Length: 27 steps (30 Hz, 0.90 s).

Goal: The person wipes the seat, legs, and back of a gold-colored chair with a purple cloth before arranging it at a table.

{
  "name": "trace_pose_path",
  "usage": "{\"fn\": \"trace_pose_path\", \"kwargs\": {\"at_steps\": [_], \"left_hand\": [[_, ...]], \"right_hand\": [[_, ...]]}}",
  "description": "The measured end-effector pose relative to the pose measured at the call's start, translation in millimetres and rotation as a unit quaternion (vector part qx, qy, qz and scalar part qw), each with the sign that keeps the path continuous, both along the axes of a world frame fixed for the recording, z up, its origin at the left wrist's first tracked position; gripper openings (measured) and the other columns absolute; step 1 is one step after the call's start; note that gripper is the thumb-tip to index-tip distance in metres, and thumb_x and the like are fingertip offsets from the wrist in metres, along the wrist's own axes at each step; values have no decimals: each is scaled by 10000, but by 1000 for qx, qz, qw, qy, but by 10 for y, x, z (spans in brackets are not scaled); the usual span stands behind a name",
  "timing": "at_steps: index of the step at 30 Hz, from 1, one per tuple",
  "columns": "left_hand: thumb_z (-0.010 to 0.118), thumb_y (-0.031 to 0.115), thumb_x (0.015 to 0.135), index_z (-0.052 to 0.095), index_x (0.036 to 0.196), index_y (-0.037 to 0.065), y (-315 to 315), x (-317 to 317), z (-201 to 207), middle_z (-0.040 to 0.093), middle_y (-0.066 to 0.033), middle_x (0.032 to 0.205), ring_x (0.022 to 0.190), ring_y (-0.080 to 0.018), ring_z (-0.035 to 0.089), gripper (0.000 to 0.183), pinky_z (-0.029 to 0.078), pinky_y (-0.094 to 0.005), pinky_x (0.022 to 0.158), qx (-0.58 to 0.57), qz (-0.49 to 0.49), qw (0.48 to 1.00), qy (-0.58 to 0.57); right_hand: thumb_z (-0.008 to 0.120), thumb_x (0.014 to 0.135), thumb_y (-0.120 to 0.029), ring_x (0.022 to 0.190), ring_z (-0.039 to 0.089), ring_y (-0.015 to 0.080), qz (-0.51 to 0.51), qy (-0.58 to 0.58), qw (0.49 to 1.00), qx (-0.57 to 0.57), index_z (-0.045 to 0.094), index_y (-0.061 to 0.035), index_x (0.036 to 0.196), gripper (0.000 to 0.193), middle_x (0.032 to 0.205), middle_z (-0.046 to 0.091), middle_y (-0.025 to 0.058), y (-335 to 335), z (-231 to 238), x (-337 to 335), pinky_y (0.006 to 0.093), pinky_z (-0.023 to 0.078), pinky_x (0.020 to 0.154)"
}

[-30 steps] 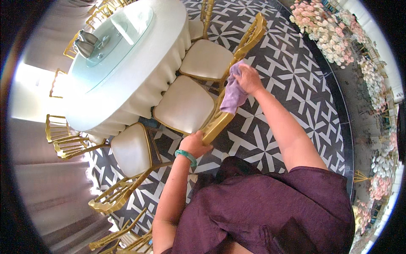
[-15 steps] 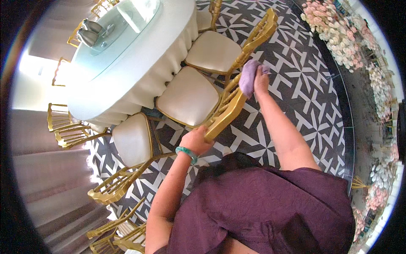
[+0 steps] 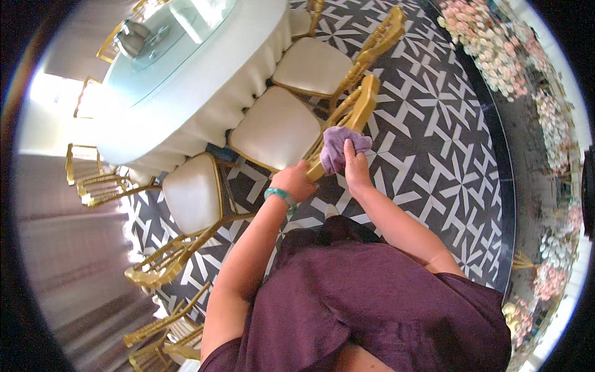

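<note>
In front of me stands a gold chair with a cream seat (image 3: 277,129); its gold backrest (image 3: 364,102) slants from lower left to upper right. My left hand (image 3: 294,181), with a green bangle (image 3: 281,196) at the wrist, is closed round the near end of the top rail. A crumpled purple cloth (image 3: 341,147) lies against the middle of that rail, pressed there by my right hand (image 3: 356,166). The thumb shows on top of the cloth; the other fingers are mostly hidden. Only a short stretch of rail separates my two hands.
A round table with a white cloth (image 3: 204,118) and glass turntable (image 3: 180,46) is at the upper left, a metal pot (image 3: 130,40) on it. Gold chairs flank mine, one lower left (image 3: 193,192), another farther off (image 3: 313,65). Pink and white flowers (image 3: 489,49) line the right side.
My right hand and the purple cloth have slid down the top rail toward me, from its far part to near my left hand. My left hand keeps its hold on the near end.
</note>
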<state>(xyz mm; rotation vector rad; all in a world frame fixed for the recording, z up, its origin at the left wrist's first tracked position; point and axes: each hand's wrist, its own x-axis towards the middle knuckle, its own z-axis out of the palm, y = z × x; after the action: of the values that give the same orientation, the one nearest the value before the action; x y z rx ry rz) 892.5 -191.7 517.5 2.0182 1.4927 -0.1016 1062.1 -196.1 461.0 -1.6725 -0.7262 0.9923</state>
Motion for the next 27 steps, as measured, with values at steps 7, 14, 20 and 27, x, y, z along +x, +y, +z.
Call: {"fn": "trace_pose_path", "kwargs": {"at_steps": [7,14,20,27], "left_hand": [[561,151,715,575,1040,95,-1,-42,-35,643,-186,930,899,-341,620,330,503,-420,773,-34,1,999,-10],[620,129,674,551,984,80,-120,-144,-398,639,-188,883,862,-367,619,321,503,-452,737,-17,-37,998,-43],[698,312,708,529,1071,64,-503,-281,-92,626,-180,983,918,-356,604,470,488,-436,802,-81,-54,994,-41],[695,417,728,525,1190,69,-675,-2011,208,495,-209,1249,1155,-344,475,602,379,-411,978,225,208,952,-8]], "right_hand": [[591,835,-460,1040,527,190,43,230,972,3,493,27,1196,614,1161,543,86,113,77,31,322,411,902],[643,818,-331,1127,492,182,45,342,938,15,461,-95,1246,521,1212,523,30,-81,141,-41,379,354,985],[638,821,-290,1151,477,196,88,365,927,-12,432,-87,1257,523,1226,505,42,-466,219,-16,385,356,994],[652,817,-328,1169,456,203,69,305,950,-21,392,-89,1298,597,1265,475,45,-531,139,12,408,339,1005]]}}
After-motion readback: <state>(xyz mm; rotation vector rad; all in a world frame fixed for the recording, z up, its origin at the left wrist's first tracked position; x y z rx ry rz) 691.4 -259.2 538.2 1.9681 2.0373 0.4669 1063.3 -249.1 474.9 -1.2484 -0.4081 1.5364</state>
